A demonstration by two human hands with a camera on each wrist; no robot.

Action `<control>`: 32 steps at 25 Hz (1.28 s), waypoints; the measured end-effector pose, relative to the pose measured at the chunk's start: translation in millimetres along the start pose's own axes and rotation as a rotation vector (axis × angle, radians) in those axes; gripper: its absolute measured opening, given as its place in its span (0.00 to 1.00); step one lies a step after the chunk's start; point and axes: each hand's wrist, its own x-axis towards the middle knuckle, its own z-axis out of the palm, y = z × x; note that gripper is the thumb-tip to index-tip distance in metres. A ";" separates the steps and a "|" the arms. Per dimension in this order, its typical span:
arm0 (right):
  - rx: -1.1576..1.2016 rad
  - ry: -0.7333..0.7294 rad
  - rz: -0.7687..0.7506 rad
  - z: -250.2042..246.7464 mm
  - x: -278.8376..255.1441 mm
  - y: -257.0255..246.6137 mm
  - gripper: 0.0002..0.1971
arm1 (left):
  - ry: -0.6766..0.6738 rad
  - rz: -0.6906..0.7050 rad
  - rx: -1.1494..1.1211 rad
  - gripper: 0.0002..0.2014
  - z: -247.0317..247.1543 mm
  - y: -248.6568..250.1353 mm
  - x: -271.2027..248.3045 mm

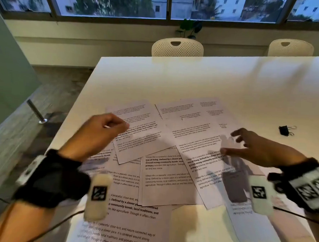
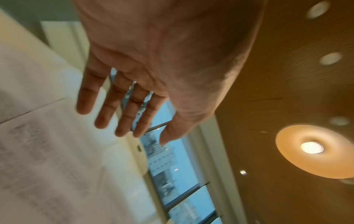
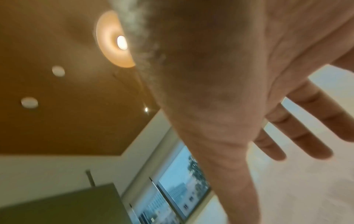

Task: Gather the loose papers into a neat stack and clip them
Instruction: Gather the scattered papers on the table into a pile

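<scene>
Several printed sheets of loose papers [image 1: 168, 157] lie scattered and overlapping on the white table [image 1: 211, 81]. My left hand [image 1: 107, 127] hovers over the papers on the left, fingers relaxed and straight in the left wrist view [image 2: 122, 109], holding nothing. My right hand [image 1: 245, 144] hovers above the right sheets with spread fingers [image 3: 306, 136], also holding nothing. A black binder clip [image 1: 285, 130] lies on the table to the right of the papers, beyond my right hand.
Two white perforated chairs [image 1: 177, 47] [image 1: 290, 48] stand at the table's far edge. The table's left edge [image 1: 73, 106] drops to the floor, where a metal post [image 1: 35, 111] stands. Windows run along the back wall.
</scene>
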 end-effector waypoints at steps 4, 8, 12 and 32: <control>-0.164 -0.049 0.117 21.3 28.9 -7.0 0.79 | -0.106 -0.229 0.410 0.34 34.8 -27.4 43.1; -0.328 -0.014 0.150 33.1 43.6 -2.4 0.73 | -0.085 -0.320 0.471 0.53 42.8 -53.0 68.1; -0.208 -0.001 0.203 34.5 55.1 3.2 0.71 | -0.068 -0.363 0.531 0.64 49.6 -55.0 75.0; 0.343 0.321 0.064 12.6 33.4 54.1 0.10 | 0.098 -0.538 0.420 0.66 54.1 -44.1 82.6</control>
